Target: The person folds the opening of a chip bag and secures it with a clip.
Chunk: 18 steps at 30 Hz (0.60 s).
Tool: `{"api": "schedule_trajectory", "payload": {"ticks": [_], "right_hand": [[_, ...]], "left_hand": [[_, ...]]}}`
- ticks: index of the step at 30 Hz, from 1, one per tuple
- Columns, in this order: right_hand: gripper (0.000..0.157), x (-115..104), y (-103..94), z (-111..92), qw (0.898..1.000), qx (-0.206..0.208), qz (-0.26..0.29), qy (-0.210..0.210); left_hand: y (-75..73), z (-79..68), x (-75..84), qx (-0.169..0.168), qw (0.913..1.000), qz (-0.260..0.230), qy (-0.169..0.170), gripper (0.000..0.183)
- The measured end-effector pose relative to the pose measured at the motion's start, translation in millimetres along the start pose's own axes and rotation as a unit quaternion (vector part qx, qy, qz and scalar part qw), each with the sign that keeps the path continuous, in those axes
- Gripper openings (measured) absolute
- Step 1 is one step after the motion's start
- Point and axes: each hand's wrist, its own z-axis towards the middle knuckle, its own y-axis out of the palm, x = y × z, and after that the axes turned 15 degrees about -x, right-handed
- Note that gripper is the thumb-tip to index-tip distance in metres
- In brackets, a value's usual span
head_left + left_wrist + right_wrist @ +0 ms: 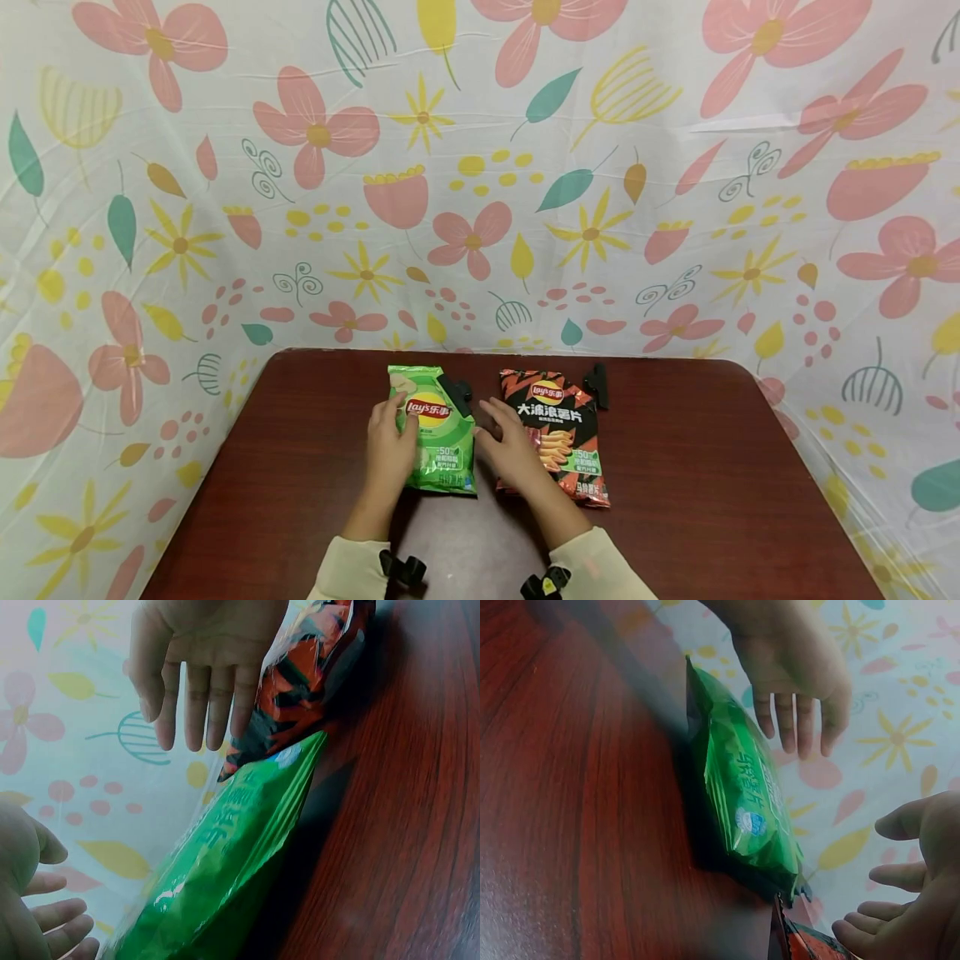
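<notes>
A green Lay's chip bag (pixel 442 433) lies face up on the table, with a black clip (pixel 455 393) at its upper right corner. My left hand (pixel 390 442) hovers over this bag's left edge, its fingers extended and loosely spread. To the right lies a black and red Lay's chip bag (pixel 558 417); another black clip (pixel 597 386) is by its upper right corner. My right hand (pixel 512 446) overlaps that bag's left side in the head view, fingers relaxed and pointing toward the green bag. In the right wrist view, the right hand (pixel 911 881) holds nothing.
Both bags are on a dark red wooden table (pixel 675 467) with rounded far corners. A white curtain (pixel 480 308) printed with flowers and leaves encloses the table's far edge and sides. Black wrist devices (pixel 402 569) sit at the pale sleeves.
</notes>
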Motion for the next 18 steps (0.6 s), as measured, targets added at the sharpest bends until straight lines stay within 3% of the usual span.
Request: {"api": "schedule_trajectory", "payload": {"ticks": [10,18], "right_hand": [[0.054,1.3,-11.1,-4.2,0.999,0.031,-0.015,0.015],[0.054,4.5,-17.9,-7.4,0.999,0.045,-0.020,0.022]], "left_hand": [[12.0,-2.9,8.9,-0.016,0.9996,0.005,0.020,0.042],[21.9,-5.1,10.9,-0.054,0.9981,-0.001,0.031,0.042]]}}
